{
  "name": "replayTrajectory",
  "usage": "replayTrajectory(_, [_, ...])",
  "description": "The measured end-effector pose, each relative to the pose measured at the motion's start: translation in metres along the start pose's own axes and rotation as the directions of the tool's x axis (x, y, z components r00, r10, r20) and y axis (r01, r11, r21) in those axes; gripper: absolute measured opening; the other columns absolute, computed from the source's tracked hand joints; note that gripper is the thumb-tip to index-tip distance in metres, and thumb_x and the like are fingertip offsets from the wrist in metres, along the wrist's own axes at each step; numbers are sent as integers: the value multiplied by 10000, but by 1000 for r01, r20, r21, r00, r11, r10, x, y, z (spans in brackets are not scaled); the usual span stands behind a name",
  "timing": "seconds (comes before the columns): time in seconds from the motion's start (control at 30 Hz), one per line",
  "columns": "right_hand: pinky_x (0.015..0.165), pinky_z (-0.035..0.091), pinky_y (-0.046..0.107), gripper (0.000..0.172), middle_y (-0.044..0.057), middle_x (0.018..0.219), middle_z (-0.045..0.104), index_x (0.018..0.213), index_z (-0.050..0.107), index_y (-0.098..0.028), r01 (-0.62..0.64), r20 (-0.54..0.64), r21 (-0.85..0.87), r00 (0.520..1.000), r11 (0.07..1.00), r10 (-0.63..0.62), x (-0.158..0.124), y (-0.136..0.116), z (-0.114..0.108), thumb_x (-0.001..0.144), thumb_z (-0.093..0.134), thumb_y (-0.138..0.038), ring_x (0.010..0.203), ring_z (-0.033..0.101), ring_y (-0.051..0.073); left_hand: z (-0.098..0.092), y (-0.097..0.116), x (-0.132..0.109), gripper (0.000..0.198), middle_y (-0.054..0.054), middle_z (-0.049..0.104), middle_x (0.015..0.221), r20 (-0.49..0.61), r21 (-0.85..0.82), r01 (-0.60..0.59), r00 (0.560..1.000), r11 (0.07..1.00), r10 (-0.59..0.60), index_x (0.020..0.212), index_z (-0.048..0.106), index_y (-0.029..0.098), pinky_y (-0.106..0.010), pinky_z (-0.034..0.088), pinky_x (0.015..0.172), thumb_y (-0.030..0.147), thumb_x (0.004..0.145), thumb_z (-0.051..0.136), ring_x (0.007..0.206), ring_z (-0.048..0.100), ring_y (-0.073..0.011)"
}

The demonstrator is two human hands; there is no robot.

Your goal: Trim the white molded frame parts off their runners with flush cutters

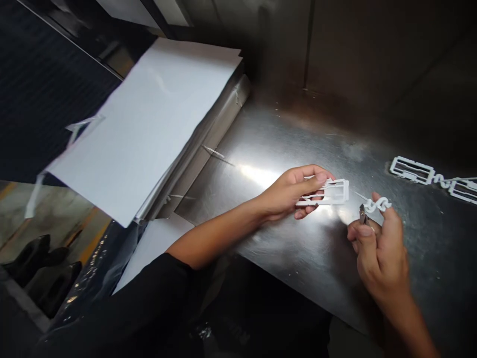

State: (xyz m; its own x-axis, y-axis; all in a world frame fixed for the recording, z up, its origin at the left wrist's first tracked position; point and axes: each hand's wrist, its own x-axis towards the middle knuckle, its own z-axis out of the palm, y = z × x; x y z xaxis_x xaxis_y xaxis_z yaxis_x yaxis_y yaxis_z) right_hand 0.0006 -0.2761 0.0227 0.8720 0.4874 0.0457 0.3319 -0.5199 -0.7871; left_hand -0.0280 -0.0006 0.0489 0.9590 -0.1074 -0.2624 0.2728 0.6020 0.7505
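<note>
2 hands work above a stainless steel counter [283,130]: the left hand [286,191] grasps a white plastic frame [337,193], while the right hand [380,248] is clenched around small metal cutters [362,214] and seems to pinch a twisted white plastic piece [377,204] just beside the frame. With the cutter tips so near, a slip could nick a finger or snap the thin plastic. A linked white plastic runner [412,170] lies on the counter beyond the right hand.
</note>
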Motion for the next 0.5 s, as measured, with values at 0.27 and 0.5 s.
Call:
replayTrajectory(0.27, [618,659,389,858,99,1187,823,1851,418,-248,81,31,-235,997,969,-76,4,30,4,1226,517,-828,939,839,388,-3,14,3,536,39,420,714,227,-612,287,956,737,-184,1065,736,112,-83,202,286,273,1297,280,477,455,-81])
replayTrajectory(0.5, [554,676,416,874,134,1168,822,1795,495,-202,128,78,-295,991,947,-110,7,37,10,1210,507,-851,877,849,420,-5,12,-2,362,62,217,701,231,-643,252,964,723,-131,958,655,196,-107,140,282,259,1244,443,496,243,-132])
